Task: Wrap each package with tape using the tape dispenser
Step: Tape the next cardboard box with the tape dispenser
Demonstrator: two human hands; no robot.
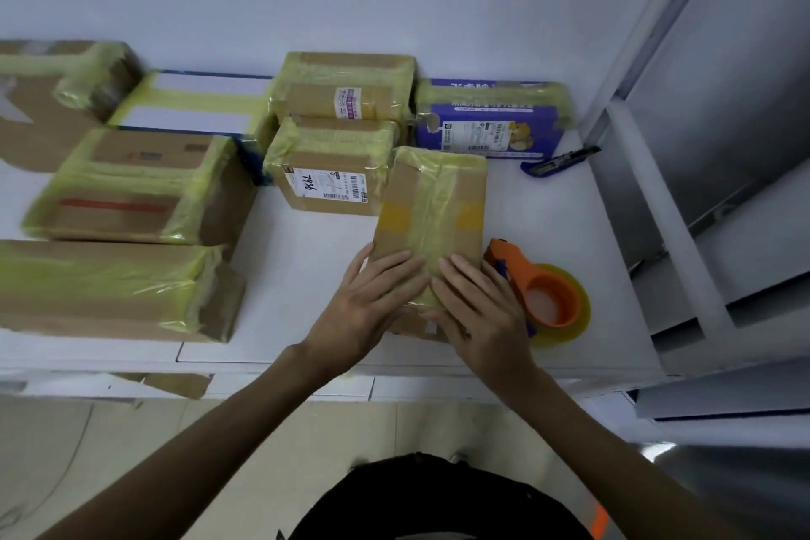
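In the head view, the step in hand is judged to be the smoothing down of tape on the small package [431, 206]. It lies on the tabletop [298, 276] just right of the view's centre, its length running from 6 towards 12 o'clock. Both hands are laid flat on its near end and nothing is grasped by either. The left hand [372, 298] is spread with straight fingers at 7 o'clock of the package, and the right hand [477, 307] lies likewise at 5 o'clock, the fingertips nearly meeting over the middle strip. For a good result, pressure is best drawn from that strip out to the edges and over the near end, so that air and creases are pushed out while the package is held against sliding. The tape dispenser [543, 294] is set down at 3 o'clock, just beside the right hand, should another band be wanted

The package is seen as a flat brown carton wrapped lengthwise in yellowish translucent tape, wrinkled along the middle and crossed by a darker yellow band, with bare cardboard showing along both long sides. Further taped packages [333, 167] are ranged from 9 to 12 o'clock
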